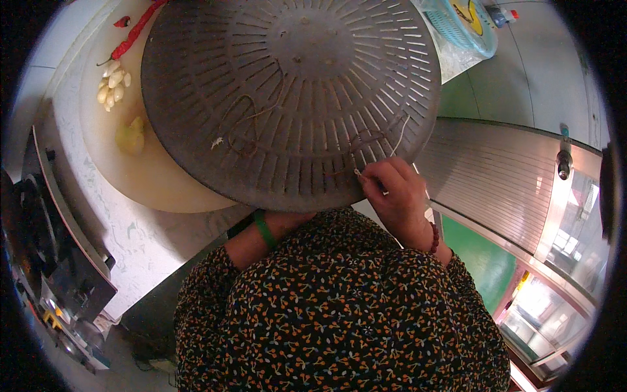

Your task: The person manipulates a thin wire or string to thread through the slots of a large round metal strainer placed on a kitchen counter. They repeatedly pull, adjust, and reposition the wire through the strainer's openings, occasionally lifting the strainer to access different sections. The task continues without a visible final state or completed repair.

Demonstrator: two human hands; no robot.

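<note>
Spreading widest, the dark slotted disc (pixel 307 42) is probably resting on the left hand (pixel 297 220), whose hidden grip I cannot tell. At the disc's near-right rim, the right hand (pixel 400 199) is holding a pale cord (pixel 401 136) in closed pinch, perhaps for control.

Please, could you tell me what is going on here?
A person's right grip seems to pinch a pale string at the near edge of a large, dark slotted tray. The left grip is hidden beneath the tray. To the left, peeled garlic and a red chili lie on a round pale board.
</note>
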